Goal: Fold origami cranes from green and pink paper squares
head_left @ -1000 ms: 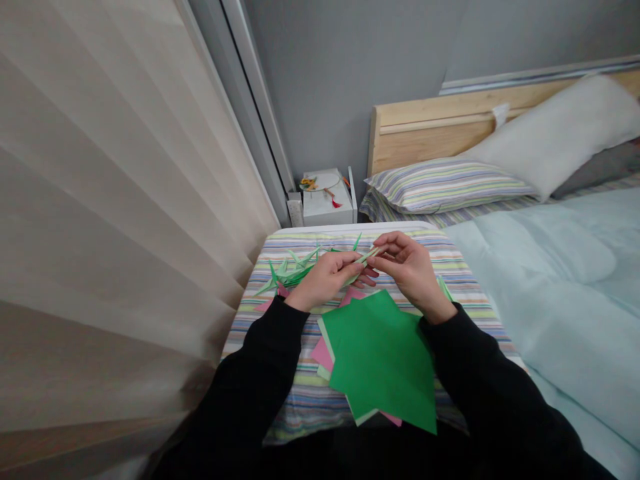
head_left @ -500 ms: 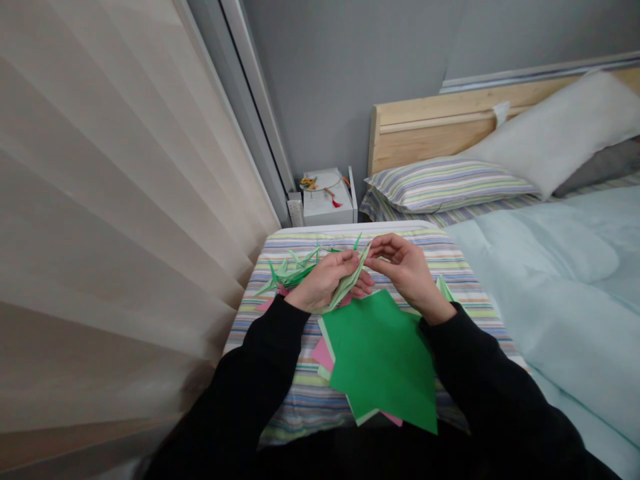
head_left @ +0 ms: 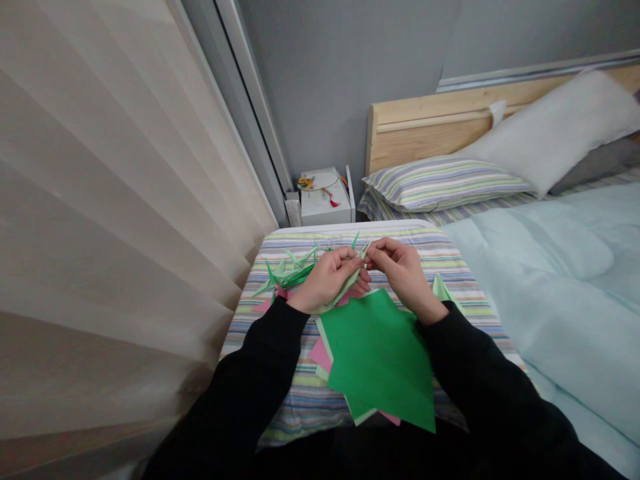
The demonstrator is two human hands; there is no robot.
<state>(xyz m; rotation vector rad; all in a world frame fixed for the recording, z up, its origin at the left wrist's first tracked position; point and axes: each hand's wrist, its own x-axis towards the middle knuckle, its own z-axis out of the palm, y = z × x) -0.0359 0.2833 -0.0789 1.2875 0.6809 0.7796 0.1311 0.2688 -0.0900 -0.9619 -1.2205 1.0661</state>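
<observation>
Between my hands is a pale green piece of folded origami paper point(head_left: 346, 285), held slantwise above the table. My left hand point(head_left: 331, 275) is closed around its middle, thumb on top. The fingertips of my right hand point(head_left: 399, 265) pinch its upper tip. Just below lies a stack of square origami sheets point(head_left: 383, 360), dark green on top, with pale green and pink corners sticking out. Left of my left hand sit several folded green paper cranes point(head_left: 287, 272), partly hidden by that hand. Another pale green folded piece point(head_left: 442, 289) lies beyond my right wrist.
A striped cloth covers the small table point(head_left: 300, 238). A beige curtain point(head_left: 125, 220) hangs close on the left. To the right is a bed with a pale blue quilt point(head_left: 560, 267) and a striped pillow point(head_left: 450, 183). Behind the table stands a white nightstand point(head_left: 325, 212) with small items.
My right hand has turned slightly and its fingers have closed nearer the paper's upper tip. My left hand keeps its hold. The whole view has shifted a little.
</observation>
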